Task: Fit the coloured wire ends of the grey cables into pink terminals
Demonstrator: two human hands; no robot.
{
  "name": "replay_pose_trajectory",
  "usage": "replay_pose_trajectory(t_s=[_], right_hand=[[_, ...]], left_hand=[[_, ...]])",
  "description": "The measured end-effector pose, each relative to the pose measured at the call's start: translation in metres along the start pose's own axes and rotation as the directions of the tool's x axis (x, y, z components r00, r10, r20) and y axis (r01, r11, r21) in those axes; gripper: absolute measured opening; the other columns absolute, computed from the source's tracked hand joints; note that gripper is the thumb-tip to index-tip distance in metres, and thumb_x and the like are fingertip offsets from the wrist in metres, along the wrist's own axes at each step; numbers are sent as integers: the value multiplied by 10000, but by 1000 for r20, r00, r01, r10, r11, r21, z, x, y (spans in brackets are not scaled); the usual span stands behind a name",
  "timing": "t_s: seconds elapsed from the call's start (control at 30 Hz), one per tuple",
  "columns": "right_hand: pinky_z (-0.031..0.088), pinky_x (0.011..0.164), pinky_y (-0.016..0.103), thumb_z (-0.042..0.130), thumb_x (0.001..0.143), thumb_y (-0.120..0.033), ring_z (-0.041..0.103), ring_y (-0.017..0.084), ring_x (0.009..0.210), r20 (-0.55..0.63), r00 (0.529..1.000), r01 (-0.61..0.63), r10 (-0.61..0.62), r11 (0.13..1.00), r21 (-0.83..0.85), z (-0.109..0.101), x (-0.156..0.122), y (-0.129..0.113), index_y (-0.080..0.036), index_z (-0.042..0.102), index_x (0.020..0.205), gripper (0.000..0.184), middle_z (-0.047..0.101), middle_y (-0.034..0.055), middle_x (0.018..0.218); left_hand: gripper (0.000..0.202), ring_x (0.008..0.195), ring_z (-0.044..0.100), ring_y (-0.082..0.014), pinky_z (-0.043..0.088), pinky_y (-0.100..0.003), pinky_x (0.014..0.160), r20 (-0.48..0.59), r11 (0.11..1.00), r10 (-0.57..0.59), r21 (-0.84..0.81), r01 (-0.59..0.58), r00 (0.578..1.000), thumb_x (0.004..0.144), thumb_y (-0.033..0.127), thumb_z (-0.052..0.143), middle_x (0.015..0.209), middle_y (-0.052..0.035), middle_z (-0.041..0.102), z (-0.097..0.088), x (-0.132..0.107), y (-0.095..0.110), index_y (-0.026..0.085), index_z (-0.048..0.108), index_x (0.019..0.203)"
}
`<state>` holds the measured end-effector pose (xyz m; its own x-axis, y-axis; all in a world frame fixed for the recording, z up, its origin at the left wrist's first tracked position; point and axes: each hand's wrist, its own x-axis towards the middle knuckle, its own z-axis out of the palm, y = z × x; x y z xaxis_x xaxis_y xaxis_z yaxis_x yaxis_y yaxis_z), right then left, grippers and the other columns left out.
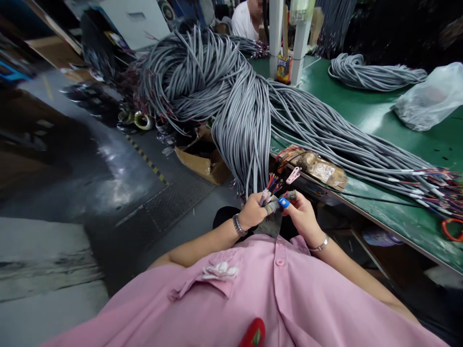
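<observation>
My left hand (253, 211) is closed round the end of a grey cable (268, 206), whose coloured inner wires (273, 183) fan out above my fingers. Right beside it, my right hand (302, 214) pinches the same cable end, a blue cap (283, 203) on one fingertip. Both hands are held close together in front of my pink shirt, just under the hanging ends of a big bundle of grey cables (246, 125). That bundle drapes over the near edge of the green table (398, 212).
More grey cables trail right across the table to stripped coloured ends (441, 185). A taped brown block (318, 166) and a pink clip (292, 175) lie at the table edge. A coil (372, 74) and plastic bag (430, 99) sit farther back. A cardboard box (202, 159) stands on the floor. Another person (246, 19) is behind.
</observation>
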<state>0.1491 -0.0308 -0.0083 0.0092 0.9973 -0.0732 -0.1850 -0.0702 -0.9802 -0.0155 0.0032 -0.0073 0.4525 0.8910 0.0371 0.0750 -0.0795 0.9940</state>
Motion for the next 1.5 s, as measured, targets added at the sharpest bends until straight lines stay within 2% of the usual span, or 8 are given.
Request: replay_pose_trajectory(t_s=[0.17,0.3,0.43,0.6,0.73,0.93,1.13,1.5], right_hand=[[442,517,234,728,743,-386,488,94,542,45,999,6,-4,999,-48,1,5,-6,-194,627,787,222,575,-30,660],[458,587,256,709,756,-332,526,115,605,139,988,85,-67,988,-130,1,8,-12,-182,648,771,162,615,-9,704],[460,596,258,708,750,-308,530,122,620,72,990,129,-119,977,-167,3,9,-14,-188,647,777,137,620,-9,709],[403,501,237,708,738,-339,442,94,504,-31,999,-29,31,998,61,6,9,-5,-206,609,774,169,541,-50,602],[395,512,235,704,748,-348,431,92,509,-48,996,-63,70,988,140,7,9,2,-210,610,782,171,521,-55,598],[391,521,234,729,743,-346,428,95,537,-80,997,0,9,993,118,4,12,5,-211,635,781,169,528,-48,623],[393,524,240,746,732,-349,440,100,550,-101,994,40,-31,996,80,1,12,5,-205,642,759,180,547,-37,639],[391,518,249,757,727,-356,454,109,540,-86,995,43,-40,999,33,-5,6,7,-213,677,735,164,565,-30,607]], left_hand=[[309,531,410,-72,340,-215,519,79,997,-35,69,30,996,735,361,734,564,38,494,-8,1,0,135,553,625],[317,513,480,-86,376,-217,501,173,991,-131,40,126,976,699,387,755,576,11,566,-15,3,4,125,584,649],[343,505,485,-79,393,-214,510,63,988,-99,-115,106,993,701,413,756,558,9,568,-9,1,10,120,591,635],[319,529,535,-89,426,-219,533,-98,955,-117,-282,85,988,727,420,737,599,-14,621,0,0,10,123,627,692],[331,497,533,-89,412,-214,494,-117,938,-197,-312,152,973,714,440,738,584,-16,624,1,5,6,121,646,719],[319,476,525,-90,414,-216,482,-143,924,-239,-338,179,961,699,420,745,549,-12,610,3,12,7,122,633,676],[336,471,507,-88,403,-218,480,-159,929,-237,-325,176,958,714,417,727,527,-14,594,6,16,9,127,603,598],[318,454,475,-85,351,-229,479,-210,944,-214,-295,147,954,720,398,720,496,-10,575,9,17,8,132,605,589]])
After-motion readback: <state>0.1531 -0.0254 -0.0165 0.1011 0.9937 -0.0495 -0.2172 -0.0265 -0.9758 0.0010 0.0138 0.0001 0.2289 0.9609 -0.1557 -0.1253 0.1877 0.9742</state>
